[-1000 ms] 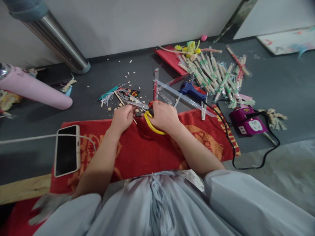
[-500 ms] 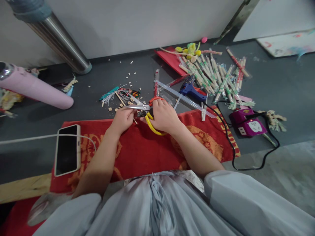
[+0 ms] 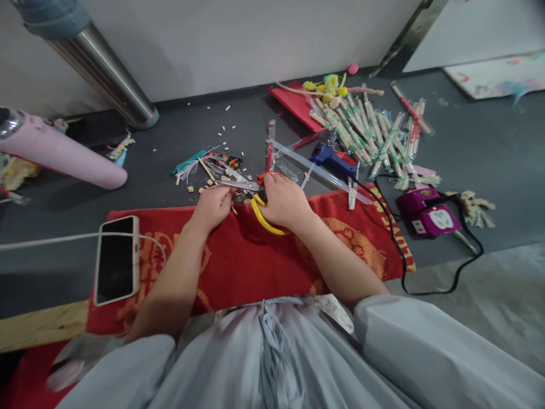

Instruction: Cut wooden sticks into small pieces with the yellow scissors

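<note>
My right hand [image 3: 286, 200] is wrapped round the handles of a pair of scissors [image 3: 243, 185], one loop yellow and the other orange. The metal blades point left, over the fingertips of my left hand [image 3: 213, 205]. That hand is closed in a pinch on a thin wooden stick [image 3: 234, 210], whose short end pokes out below the fingers. Its remaining length is hidden by the hand and blades. Just beyond the hands lie small cut wooden pieces [image 3: 190, 189] and a heap of white strands [image 3: 200, 166].
A red towel [image 3: 255, 261] lies under my forearms, with a phone [image 3: 117, 261] on its left. Toward the right are a blue glue gun [image 3: 334, 159], wrapped chopsticks [image 3: 370, 133] and a purple power adapter [image 3: 428, 213]. A pink bottle [image 3: 68, 150] and steel flask [image 3: 110, 68] stand left.
The scissors' orange handle has drawn in toward the yellow one, and the blades have come closer together. The stick's visible end has shifted slightly. My left hand has barely moved.
</note>
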`<state>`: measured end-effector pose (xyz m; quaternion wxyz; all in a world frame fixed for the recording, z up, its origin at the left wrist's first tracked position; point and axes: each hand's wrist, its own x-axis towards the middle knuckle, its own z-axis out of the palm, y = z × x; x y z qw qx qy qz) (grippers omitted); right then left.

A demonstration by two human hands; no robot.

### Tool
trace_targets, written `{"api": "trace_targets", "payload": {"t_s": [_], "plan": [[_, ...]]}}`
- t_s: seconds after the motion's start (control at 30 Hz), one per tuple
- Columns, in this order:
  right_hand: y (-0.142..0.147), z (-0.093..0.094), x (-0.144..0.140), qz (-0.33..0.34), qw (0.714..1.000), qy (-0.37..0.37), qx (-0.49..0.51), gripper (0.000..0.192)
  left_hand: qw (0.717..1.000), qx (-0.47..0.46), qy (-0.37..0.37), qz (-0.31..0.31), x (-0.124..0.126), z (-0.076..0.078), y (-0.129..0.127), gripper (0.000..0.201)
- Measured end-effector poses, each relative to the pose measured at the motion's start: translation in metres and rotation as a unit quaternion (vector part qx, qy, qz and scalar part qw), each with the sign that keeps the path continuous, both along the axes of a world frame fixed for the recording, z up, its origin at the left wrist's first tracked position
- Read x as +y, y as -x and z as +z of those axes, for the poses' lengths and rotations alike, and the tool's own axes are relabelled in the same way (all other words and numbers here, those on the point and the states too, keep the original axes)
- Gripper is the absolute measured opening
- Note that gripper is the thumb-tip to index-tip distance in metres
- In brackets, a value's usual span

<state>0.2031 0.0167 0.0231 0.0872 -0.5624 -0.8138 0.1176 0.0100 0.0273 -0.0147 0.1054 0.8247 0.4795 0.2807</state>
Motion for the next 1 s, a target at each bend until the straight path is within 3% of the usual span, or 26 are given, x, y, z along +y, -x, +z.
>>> {"api": "trace_targets", "payload": {"t_s": [0.4, 0.67, 0.83, 1.0], "plan": [[0.0032, 0.005, -0.0025, -0.033, 0.999, 0.007, -0.008, 0.063, 1.0, 0.006, -0.001, 0.026, -0.0007, 0.0023, -0.0013, 0.048], [0.0051, 0.0003, -0.0011, -0.044, 0.999, -0.006, -0.024, 0.063, 0.996, 0.068, -0.022, 0.055, -0.0007, 0.0011, -0.0029, 0.042], [0.0051, -0.0003, -0.0006, -0.056, 0.998, -0.003, -0.02, 0.063, 0.989, 0.043, -0.079, 0.114, -0.0014, -0.0007, -0.005, 0.031], [0.0064, -0.0017, -0.0001, -0.07, 0.998, 0.006, -0.002, 0.064, 0.989, 0.043, -0.087, 0.114, -0.0019, -0.0011, -0.0052, 0.027]]}}
